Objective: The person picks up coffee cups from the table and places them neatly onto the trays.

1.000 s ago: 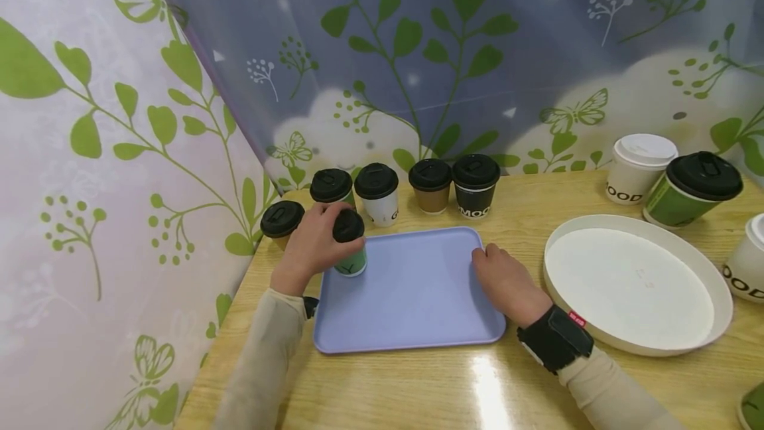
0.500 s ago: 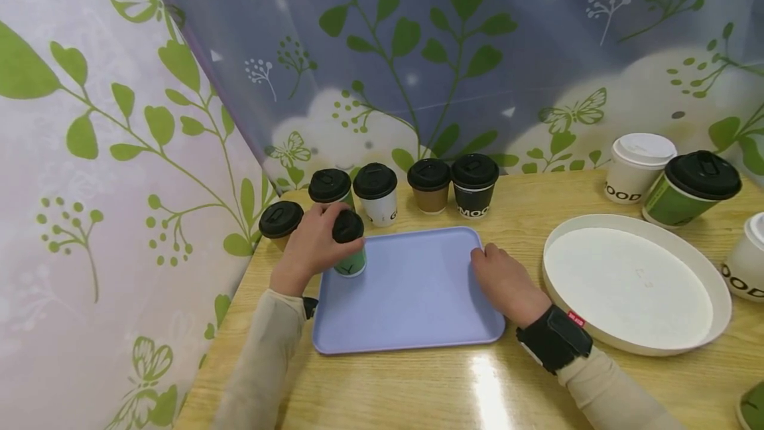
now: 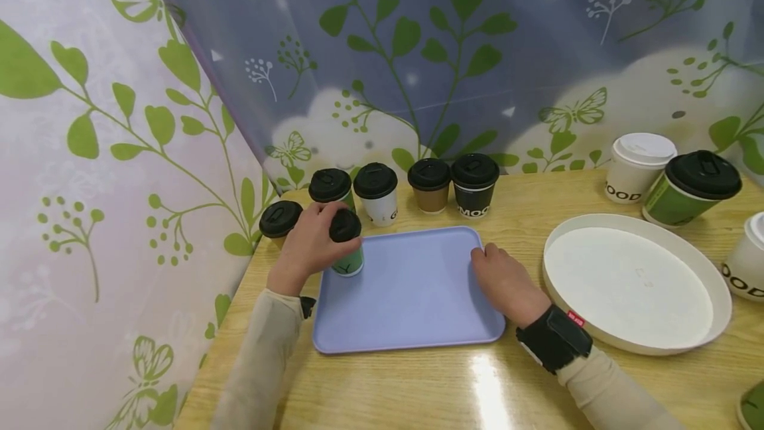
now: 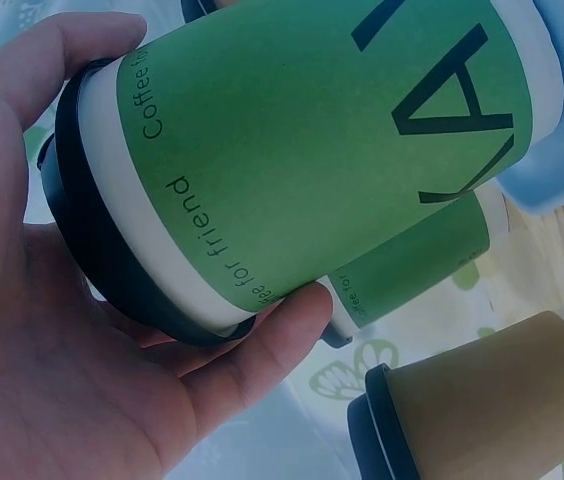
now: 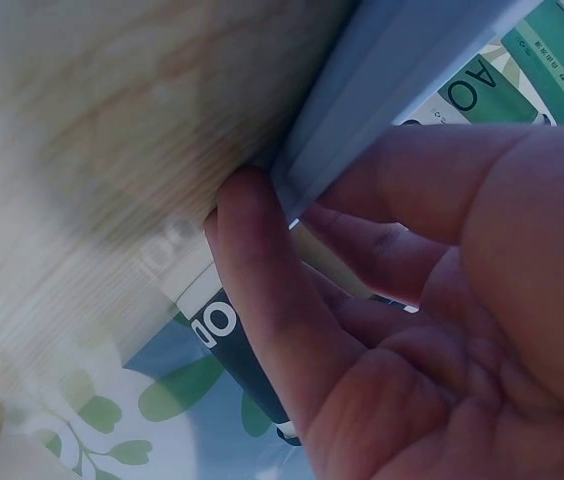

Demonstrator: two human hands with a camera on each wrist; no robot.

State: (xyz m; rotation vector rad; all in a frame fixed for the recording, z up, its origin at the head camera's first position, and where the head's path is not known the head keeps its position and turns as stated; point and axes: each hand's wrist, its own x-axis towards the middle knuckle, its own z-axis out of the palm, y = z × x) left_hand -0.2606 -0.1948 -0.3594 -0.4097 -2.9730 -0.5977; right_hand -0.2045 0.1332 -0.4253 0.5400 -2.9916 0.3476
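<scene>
My left hand (image 3: 309, 243) grips a green paper coffee cup (image 3: 349, 263) by its black lid (image 4: 112, 230), thumb on one side and fingers on the other. Upright, the cup stands at the far left corner of a lilac rectangular tray (image 3: 418, 290). In the left wrist view, the print "Coffee for friend" runs along the cup's green wall below the lid. On the opposite side, my right hand (image 3: 506, 284) pinches the tray's right edge. The right wrist view shows the tray's rim (image 5: 362, 110) between thumb and fingers, with a fingertip down by the wooden tabletop.
Behind the tray stand several lidded cups: brown (image 3: 282, 219), green (image 3: 331, 186), white (image 3: 379, 201), another brown cup (image 3: 431, 191) and a black cup (image 3: 475, 191). A round white tray (image 3: 633, 284) lies at right, with white (image 3: 635, 171) and green cups (image 3: 686, 194) behind it. Patterned cloth borders the table.
The left hand and its green cup have shifted very slightly left over the last half second. My right hand and the lilac tray have stayed in place.
</scene>
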